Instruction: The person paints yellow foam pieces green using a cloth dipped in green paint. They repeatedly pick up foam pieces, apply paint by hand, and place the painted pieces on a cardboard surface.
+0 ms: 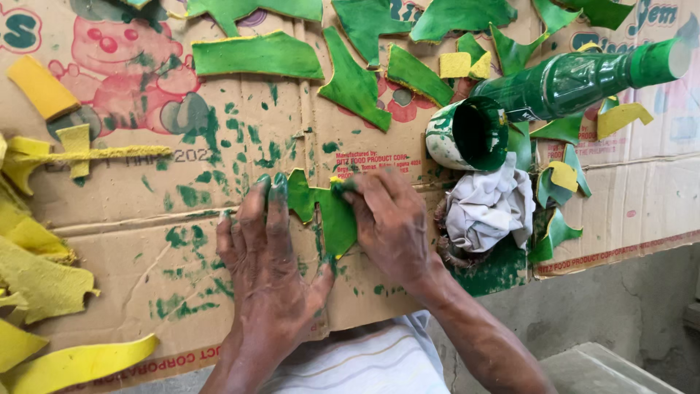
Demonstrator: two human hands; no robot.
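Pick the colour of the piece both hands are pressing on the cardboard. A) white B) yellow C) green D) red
C: the piece under the left hand and right hand is coated green, like the paint in the cup nearby.

A flattened cardboard sheet (pixel 219 292) lies under everything. At its centre rests a cut foam piece (pixel 324 211), with the left hand (pixel 266 248) flat at its 9 o'clock and the right hand (pixel 390 222) on its 3 o'clock edge. A crumpled rag (pixel 488 208) sits at 3 o'clock from the right hand. A small cup (pixel 467 135) stands at the rag's 12 o'clock (just beside it), and a bottle (pixel 576 80) lies on its side at the cup's 2 o'clock. More cut pieces (pixel 255 55) spread along 12 o'clock; a pile of scraps (pixel 36 277) sits at 9 o'clock.
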